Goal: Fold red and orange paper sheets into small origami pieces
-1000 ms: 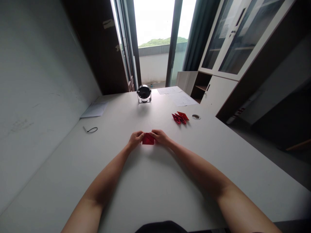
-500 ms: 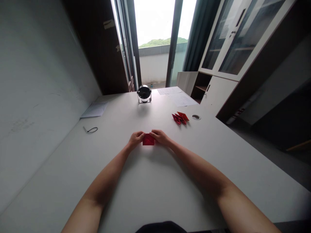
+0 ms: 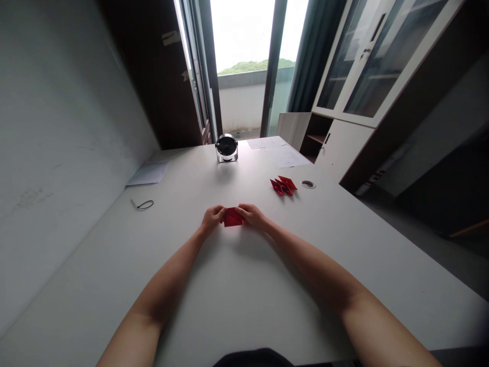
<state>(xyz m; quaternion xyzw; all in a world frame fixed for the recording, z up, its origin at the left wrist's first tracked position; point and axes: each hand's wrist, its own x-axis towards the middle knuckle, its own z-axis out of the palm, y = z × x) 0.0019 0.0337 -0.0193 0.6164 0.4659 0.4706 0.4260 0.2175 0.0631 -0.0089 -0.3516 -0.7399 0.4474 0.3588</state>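
A small folded piece of red paper (image 3: 233, 217), roughly square, is held up between my two hands over the white table. My left hand (image 3: 213, 217) pinches its left edge, thumb toward me. On the opposite side my right hand (image 3: 251, 215) grips the upper right corner, with the thumb lying over the front. The fingers behind the paper are hidden. Several folded red paper pieces (image 3: 283, 186) lie together farther back on the right, one of them more orange.
A round black device on a metal stand (image 3: 226, 148) is at the back of the white table (image 3: 244, 300). Paper sheets (image 3: 284, 152) lie at the back right, more papers (image 3: 148, 173) at the left. A black cable tie (image 3: 145, 205) and a round cable hole (image 3: 307, 184) also show.
The red paper has tilted slightly and its lower edge has risen a little. The crossing fold lines on its front show less clearly now. Both hands keep nearly the same place.
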